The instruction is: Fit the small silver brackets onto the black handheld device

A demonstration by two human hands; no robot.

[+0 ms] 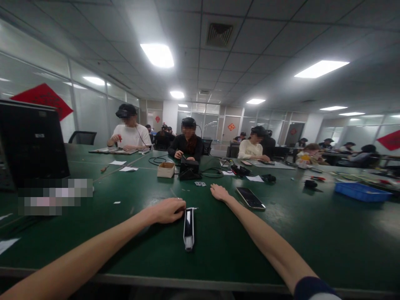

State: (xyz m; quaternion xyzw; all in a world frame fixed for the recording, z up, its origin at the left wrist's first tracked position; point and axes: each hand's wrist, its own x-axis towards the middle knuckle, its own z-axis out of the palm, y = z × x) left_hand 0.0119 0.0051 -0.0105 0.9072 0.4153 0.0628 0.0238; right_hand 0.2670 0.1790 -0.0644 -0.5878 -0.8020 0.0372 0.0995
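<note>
My left hand rests on the green table, fingers curled together; anything inside them is hidden. Its fingertips are beside the upper end of a slim, long object with white edges and a dark glossy face, lying lengthwise toward me. Whether they touch it, I cannot tell. Farther forward, my right hand lies low on the table with its fingers stretched out. Just beyond those fingers are small silvery pieces. A smartphone with a dark screen lies to the right of my right hand.
Ahead stand an open cardboard box and a black boxy item with cables around it. A blue tray is at right, a black computer case at left. Several people sit across the green table.
</note>
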